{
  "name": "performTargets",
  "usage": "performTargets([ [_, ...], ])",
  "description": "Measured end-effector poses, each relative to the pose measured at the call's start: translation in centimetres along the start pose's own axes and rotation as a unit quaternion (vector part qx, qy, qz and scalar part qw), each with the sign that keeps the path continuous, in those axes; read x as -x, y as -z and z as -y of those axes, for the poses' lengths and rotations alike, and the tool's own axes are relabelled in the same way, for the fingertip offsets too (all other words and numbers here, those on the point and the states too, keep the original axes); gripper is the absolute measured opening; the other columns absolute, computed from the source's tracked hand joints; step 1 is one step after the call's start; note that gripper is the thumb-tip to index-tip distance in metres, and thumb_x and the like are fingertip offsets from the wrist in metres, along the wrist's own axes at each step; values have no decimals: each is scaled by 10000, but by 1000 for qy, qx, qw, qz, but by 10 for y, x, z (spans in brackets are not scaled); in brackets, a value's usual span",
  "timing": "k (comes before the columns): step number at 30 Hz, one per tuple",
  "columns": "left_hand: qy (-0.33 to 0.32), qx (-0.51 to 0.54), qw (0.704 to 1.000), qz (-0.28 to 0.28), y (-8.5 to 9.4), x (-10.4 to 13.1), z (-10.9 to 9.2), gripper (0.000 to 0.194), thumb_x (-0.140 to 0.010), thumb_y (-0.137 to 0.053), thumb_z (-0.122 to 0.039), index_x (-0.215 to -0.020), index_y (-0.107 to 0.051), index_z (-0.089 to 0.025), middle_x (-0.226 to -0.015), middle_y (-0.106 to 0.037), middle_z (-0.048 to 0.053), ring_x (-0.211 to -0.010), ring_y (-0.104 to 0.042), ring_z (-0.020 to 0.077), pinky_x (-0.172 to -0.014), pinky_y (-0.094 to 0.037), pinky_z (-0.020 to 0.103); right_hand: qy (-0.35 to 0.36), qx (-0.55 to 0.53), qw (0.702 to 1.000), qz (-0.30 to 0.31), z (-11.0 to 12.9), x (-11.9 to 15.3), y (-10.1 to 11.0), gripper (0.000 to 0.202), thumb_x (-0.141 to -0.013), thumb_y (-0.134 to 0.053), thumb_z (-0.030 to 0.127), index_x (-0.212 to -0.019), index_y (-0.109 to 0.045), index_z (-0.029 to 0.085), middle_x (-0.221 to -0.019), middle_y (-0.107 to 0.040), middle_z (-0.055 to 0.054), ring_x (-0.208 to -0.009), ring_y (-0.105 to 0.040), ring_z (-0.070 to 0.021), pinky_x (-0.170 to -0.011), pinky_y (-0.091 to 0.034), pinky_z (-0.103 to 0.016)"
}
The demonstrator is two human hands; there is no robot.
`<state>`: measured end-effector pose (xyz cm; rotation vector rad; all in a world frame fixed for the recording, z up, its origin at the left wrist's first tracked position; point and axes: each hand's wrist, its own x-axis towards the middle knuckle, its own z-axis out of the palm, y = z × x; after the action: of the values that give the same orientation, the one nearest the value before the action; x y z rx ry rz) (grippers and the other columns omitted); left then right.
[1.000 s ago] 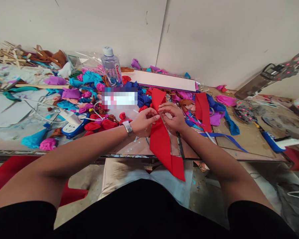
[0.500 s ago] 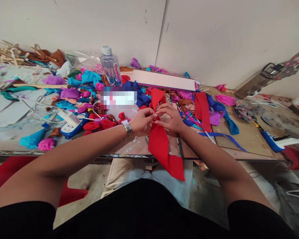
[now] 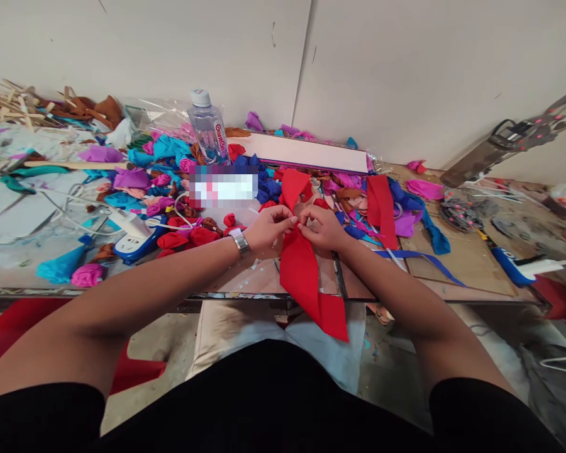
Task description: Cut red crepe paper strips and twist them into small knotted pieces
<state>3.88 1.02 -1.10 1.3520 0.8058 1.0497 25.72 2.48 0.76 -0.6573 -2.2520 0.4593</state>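
A long red fabric strip (image 3: 300, 267) passes between my two hands, its upper end standing above them and its lower end hanging over the table's front edge toward my lap. My left hand (image 3: 270, 228), with a metal-banded watch (image 3: 239, 240) at the wrist, pinches the strip between thumb and fingertips. Close beside it, my right hand (image 3: 322, 228) is closed with curled fingers on the same strip. The fingertips nearly meet and hide the pinched part. A second red strip (image 3: 382, 211) lies on the table to the right of my hands.
Crumpled cloth pieces (image 3: 170, 148) in several colours cover the table's middle. A water bottle (image 3: 208, 129) stands behind, near a long white box (image 3: 306, 153). A power strip (image 3: 139, 238) with cables sits left; a dark bottle (image 3: 476, 154) and blue scissors-like tool (image 3: 21, 179) lie farther out.
My right hand's fingers, stretched over the strip before, have curled in and drawn slightly back from the left fingertips. My left hand keeps its pinch in almost the same place.
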Motion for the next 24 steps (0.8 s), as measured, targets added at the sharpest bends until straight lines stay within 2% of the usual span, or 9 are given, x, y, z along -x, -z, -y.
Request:
performTargets([
  [8,21,51,998,-24,0,0,-1,457,-836,-902,-516,-877,-613,-164,-782,-713,13,-666,-706,125,-658,-600,252,-63,10,991,-122,-4,1,2,84,-901,-660,287,-860,-592,262,-817,-672,-7,-749,-592,-192,-732,-484,-356],
  [17,18,110,985,-129,5,-6,-12,365,-869,-851,-437,-849,-576,-198,-772,-715,-3,-684,-701,125,-668,-594,243,-141,-65,942,-298,-27,-1,12,166,-897,-694,385,-877,-591,257,-759,-554,16,-666,-496,-157,-633,-417,-319],
  [21,16,122,977,-176,9,-11,-14,314,-923,-800,-407,-867,-559,-213,-718,-669,-30,-629,-643,107,-611,-552,223,-164,-114,924,-327,-37,-4,15,191,-874,-737,362,-887,-584,249,-757,-583,31,-667,-525,-142,-632,-426,-296],
  [24,19,112,972,-206,11,-13,-14,327,-949,-776,-412,-892,-508,-232,-680,-621,-64,-576,-587,91,-566,-509,207,-183,-125,918,-329,-43,-4,16,169,-866,-736,327,-900,-591,248,-718,-559,54,-599,-476,-124,-586,-370,-288],
])
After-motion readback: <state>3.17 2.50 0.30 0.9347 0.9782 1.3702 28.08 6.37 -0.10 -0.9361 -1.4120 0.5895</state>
